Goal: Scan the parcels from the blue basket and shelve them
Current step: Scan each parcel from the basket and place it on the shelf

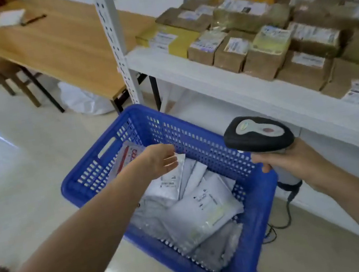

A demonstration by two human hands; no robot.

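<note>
The blue basket (pixel 197 137) stands on the floor below me, holding several grey and white mailer parcels (pixel 200 212). My left hand (pixel 159 160) reaches into the basket from the left, fingers apart, just above a white parcel (pixel 171 181) that leans on the pile; its fingertips touch or nearly touch that parcel's top edge. My right hand (pixel 295 159) grips a black and grey barcode scanner (pixel 258 134) over the basket's right rim, head pointing left. The white shelf (pixel 224 81) at the right carries several brown cardboard parcels (pixel 262 56) with labels.
A white perforated shelf post (pixel 115 42) rises just behind the basket. A wooden table (pixel 53 45) stands at the back left with a white bag (pixel 83 99) under it. The scanner's cable (pixel 287 215) trails on the floor under the shelf.
</note>
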